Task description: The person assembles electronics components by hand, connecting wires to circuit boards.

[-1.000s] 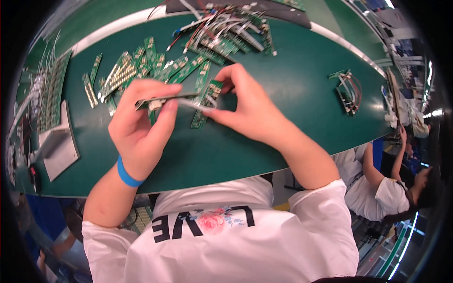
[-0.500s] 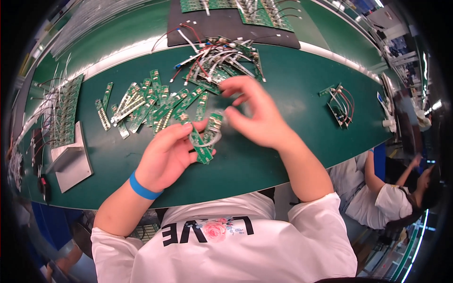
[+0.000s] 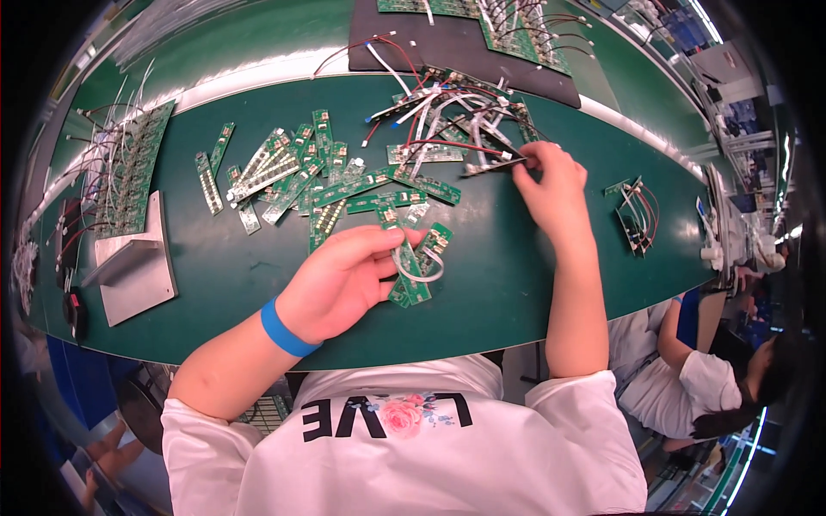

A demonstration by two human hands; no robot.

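My left hand (image 3: 337, 279), with a blue band at its wrist, is closed on narrow green circuit boards (image 3: 413, 277) joined by a looped white cable (image 3: 422, 279). They stand out past the fingertips above the near part of the table. Farther right, my right hand (image 3: 557, 191) pinches the end of a thin wired circuit board (image 3: 492, 167) between thumb and fingers. That board lies at the near right edge of a tangled pile of boards with white, red and black wires (image 3: 456, 112). Loose green board strips (image 3: 280, 176) lie left of the pile, some of them just beyond my left hand.
A metal bracket (image 3: 146, 275) at the left stands by a large wired panel (image 3: 133, 172). A small wired board (image 3: 635, 219) lies on the green table (image 3: 516, 292) to the right. More panels (image 3: 516, 39) rest on a dark mat at the back. Another person (image 3: 705, 378) sits at right.
My right hand has moved right, away from my left hand, and now grips a wired board at the pile's edge. The left hand keeps its boards. The whole view has shifted a little.
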